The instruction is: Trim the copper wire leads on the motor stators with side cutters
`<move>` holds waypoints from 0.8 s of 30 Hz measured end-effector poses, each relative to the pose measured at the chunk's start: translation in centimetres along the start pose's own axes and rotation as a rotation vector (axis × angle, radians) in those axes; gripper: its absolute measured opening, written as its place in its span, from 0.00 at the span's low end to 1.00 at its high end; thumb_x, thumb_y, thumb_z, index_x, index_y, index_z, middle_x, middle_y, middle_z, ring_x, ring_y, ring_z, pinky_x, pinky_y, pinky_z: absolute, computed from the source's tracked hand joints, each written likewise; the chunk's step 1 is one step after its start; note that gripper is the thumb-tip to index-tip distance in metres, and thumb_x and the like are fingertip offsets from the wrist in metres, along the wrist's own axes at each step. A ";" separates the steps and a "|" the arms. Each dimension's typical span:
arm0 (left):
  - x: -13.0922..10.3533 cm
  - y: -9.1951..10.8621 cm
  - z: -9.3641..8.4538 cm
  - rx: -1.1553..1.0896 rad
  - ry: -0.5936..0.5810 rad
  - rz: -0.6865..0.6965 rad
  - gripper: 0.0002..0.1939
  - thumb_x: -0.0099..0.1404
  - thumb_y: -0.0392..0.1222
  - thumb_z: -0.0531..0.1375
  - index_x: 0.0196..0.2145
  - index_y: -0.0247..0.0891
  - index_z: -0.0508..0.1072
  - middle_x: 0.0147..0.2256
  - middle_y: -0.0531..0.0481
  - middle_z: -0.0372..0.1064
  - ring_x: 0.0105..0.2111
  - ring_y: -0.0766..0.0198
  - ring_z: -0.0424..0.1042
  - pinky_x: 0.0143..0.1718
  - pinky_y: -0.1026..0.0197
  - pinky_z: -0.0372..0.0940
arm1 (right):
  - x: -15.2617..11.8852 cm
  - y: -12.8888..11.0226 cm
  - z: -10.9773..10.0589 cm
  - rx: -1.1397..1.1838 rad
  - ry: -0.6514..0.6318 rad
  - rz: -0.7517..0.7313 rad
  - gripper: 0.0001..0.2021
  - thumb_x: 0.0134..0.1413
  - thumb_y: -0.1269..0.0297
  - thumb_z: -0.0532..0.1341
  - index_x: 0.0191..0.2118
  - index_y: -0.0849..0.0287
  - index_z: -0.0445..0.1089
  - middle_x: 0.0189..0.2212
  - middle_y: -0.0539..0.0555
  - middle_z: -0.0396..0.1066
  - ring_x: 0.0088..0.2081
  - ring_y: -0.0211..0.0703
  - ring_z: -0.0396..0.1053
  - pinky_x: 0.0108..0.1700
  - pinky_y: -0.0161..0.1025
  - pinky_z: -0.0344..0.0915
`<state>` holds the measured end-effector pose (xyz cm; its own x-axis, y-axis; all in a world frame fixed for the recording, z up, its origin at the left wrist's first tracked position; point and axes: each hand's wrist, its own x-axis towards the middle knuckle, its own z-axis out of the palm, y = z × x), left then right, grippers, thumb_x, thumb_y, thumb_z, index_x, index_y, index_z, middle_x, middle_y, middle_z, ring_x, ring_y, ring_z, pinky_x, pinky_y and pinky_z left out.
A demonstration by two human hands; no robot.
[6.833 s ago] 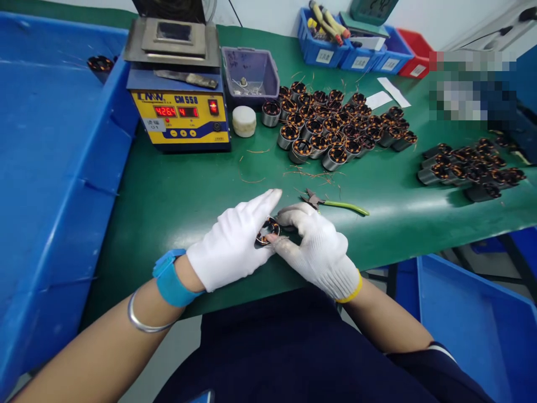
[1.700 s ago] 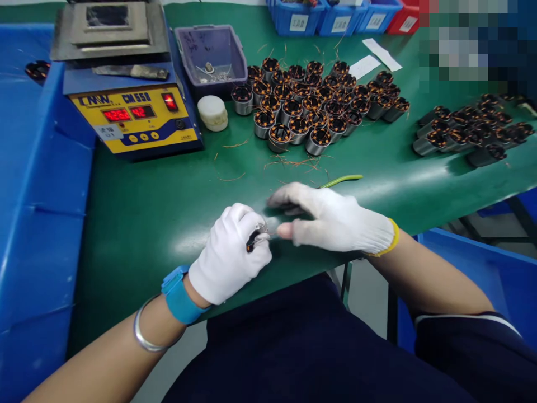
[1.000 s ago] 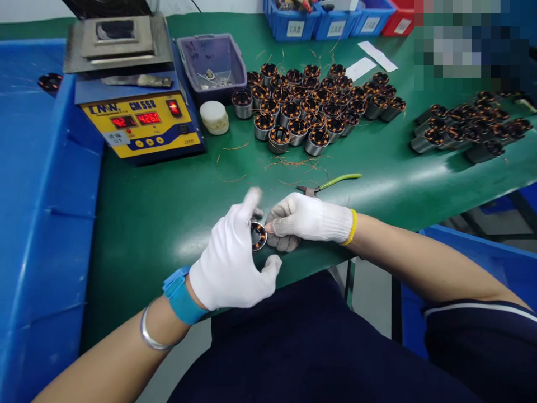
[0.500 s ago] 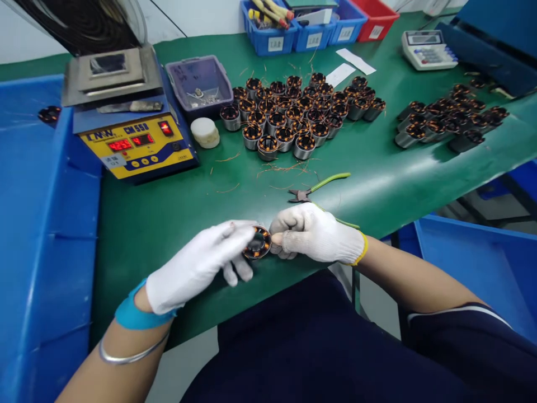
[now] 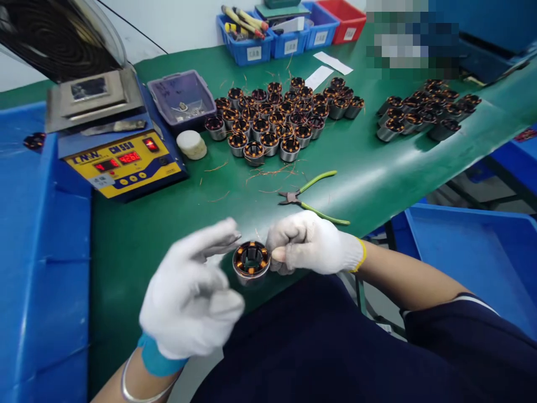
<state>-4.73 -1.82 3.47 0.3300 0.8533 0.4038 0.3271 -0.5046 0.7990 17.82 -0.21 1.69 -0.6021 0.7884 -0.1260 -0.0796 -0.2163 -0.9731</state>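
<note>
A motor stator (image 5: pixel 250 279), a steel ring with orange copper windings inside, is between my two hands near the front edge of the bench. My right hand (image 5: pixel 312 243), in a white glove, is closed with thumb and fingers pinched at the stator's right rim. Whether it grips the wall or a thin wire there is hard to see. My left hand (image 5: pixel 193 291), also gloved and a bit blurred, is off the stator to its left, fingers apart and holding nothing. Green-handled cutting pliers (image 5: pixel 312 196) lie spread just beyond my right hand.
Several stators (image 5: pixel 268 120) stand grouped at mid-bench, and another group (image 5: pixel 423 115) is farther right. Copper wire scraps (image 5: pixel 268 174) lie in front. At left are a yellow-fronted heating unit (image 5: pixel 121 165), a purple bin (image 5: pixel 180 92) and a blue tub (image 5: pixel 46 235). Tool boxes (image 5: pixel 251 53) line the back.
My left hand has let go of the stator and pulled back to the left and nearer to me. The stator sits more upright, with my right hand still at its rim.
</note>
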 end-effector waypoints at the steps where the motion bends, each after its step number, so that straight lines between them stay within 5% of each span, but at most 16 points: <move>1: 0.2 -0.2 0.0 -0.118 -0.002 -0.214 0.18 0.68 0.55 0.58 0.28 0.40 0.70 0.43 0.43 0.77 0.38 0.56 0.79 0.38 0.53 0.77 | -0.1 -0.4 0.1 -0.110 0.010 -0.055 0.08 0.55 0.63 0.63 0.29 0.62 0.69 0.22 0.49 0.71 0.23 0.33 0.67 0.25 0.30 0.65; 4: 1.0 -0.6 0.0 -0.450 -0.440 -0.788 0.30 0.69 0.67 0.48 0.38 0.35 0.71 0.22 0.45 0.74 0.20 0.59 0.75 0.22 0.58 0.73 | -0.3 -1.2 0.2 -0.370 0.073 -0.203 0.07 0.54 0.67 0.62 0.26 0.62 0.69 0.22 0.50 0.71 0.24 0.33 0.66 0.27 0.31 0.63; 6: 1.4 -0.5 0.0 -0.517 -0.556 -0.910 0.27 0.66 0.63 0.56 0.46 0.35 0.69 0.21 0.49 0.73 0.17 0.61 0.72 0.17 0.62 0.68 | -0.2 -1.2 0.2 -0.369 0.100 -0.180 0.07 0.53 0.67 0.62 0.26 0.62 0.69 0.22 0.50 0.70 0.24 0.32 0.65 0.27 0.30 0.63; 9: 1.0 0.3 0.0 -0.444 -0.297 -0.662 0.24 0.59 0.47 0.68 0.51 0.42 0.69 0.43 0.42 0.78 0.29 0.59 0.79 0.25 0.61 0.75 | -0.1 -0.2 0.3 -0.065 0.102 0.025 0.10 0.51 0.61 0.65 0.27 0.61 0.68 0.22 0.49 0.72 0.21 0.33 0.67 0.24 0.31 0.65; 11: 0.4 0.8 0.0 -0.309 -0.201 -0.354 0.14 0.57 0.39 0.69 0.42 0.45 0.74 0.59 0.42 0.68 0.44 0.54 0.79 0.42 0.53 0.77 | 0.0 0.5 0.3 0.158 0.098 0.110 0.15 0.48 0.55 0.68 0.28 0.61 0.67 0.22 0.49 0.72 0.19 0.33 0.67 0.22 0.31 0.66; 13: -0.2 0.9 0.0 -0.160 -0.187 -0.099 0.05 0.58 0.37 0.67 0.29 0.43 0.74 0.62 0.48 0.66 0.52 0.50 0.74 0.51 0.47 0.73 | -0.1 0.9 0.3 0.244 0.088 0.116 0.18 0.46 0.52 0.70 0.28 0.61 0.67 0.21 0.48 0.72 0.18 0.32 0.66 0.21 0.30 0.66; 14: -0.4 0.9 0.0 -0.113 -0.144 -0.047 0.08 0.60 0.38 0.66 0.25 0.42 0.72 0.61 0.49 0.68 0.53 0.50 0.74 0.52 0.45 0.72 | -0.2 0.9 0.3 0.238 0.082 0.105 0.18 0.47 0.52 0.70 0.27 0.61 0.67 0.21 0.48 0.71 0.18 0.32 0.66 0.21 0.30 0.65; 17: 0.0 0.2 0.2 -0.141 -0.016 -0.304 0.16 0.66 0.52 0.61 0.25 0.40 0.70 0.47 0.44 0.77 0.42 0.52 0.78 0.44 0.48 0.76 | -0.3 0.1 0.4 0.066 0.078 0.012 0.14 0.51 0.56 0.68 0.27 0.61 0.69 0.22 0.50 0.72 0.21 0.33 0.67 0.23 0.31 0.65; 21: 1.2 -0.6 0.1 -0.525 -0.561 -0.922 0.31 0.68 0.68 0.48 0.34 0.36 0.74 0.25 0.44 0.75 0.18 0.60 0.73 0.20 0.57 0.72 | -0.2 -0.8 0.5 -0.244 0.137 -0.143 0.11 0.53 0.62 0.66 0.24 0.61 0.69 0.21 0.50 0.70 0.23 0.33 0.65 0.26 0.31 0.62; 22: 1.3 -0.6 0.0 -0.575 -0.616 -0.947 0.29 0.67 0.66 0.51 0.38 0.36 0.74 0.25 0.45 0.75 0.18 0.60 0.72 0.18 0.59 0.70 | -0.1 -0.7 0.5 -0.234 0.147 -0.117 0.11 0.52 0.61 0.66 0.24 0.60 0.69 0.21 0.50 0.70 0.23 0.33 0.64 0.25 0.31 0.62; 24: 1.3 -0.3 -0.1 -0.508 -0.486 -0.795 0.23 0.63 0.60 0.62 0.46 0.39 0.72 0.33 0.44 0.78 0.24 0.58 0.77 0.20 0.60 0.71 | 0.0 -0.3 0.5 -0.091 0.144 0.005 0.14 0.50 0.57 0.68 0.25 0.60 0.68 0.21 0.50 0.71 0.21 0.33 0.65 0.23 0.31 0.62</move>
<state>-4.49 -0.57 3.78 0.5394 0.7126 -0.4486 0.2330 0.3856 0.8928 17.42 -0.40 2.03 -0.4813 0.8634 -0.1514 -0.0006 -0.1731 -0.9849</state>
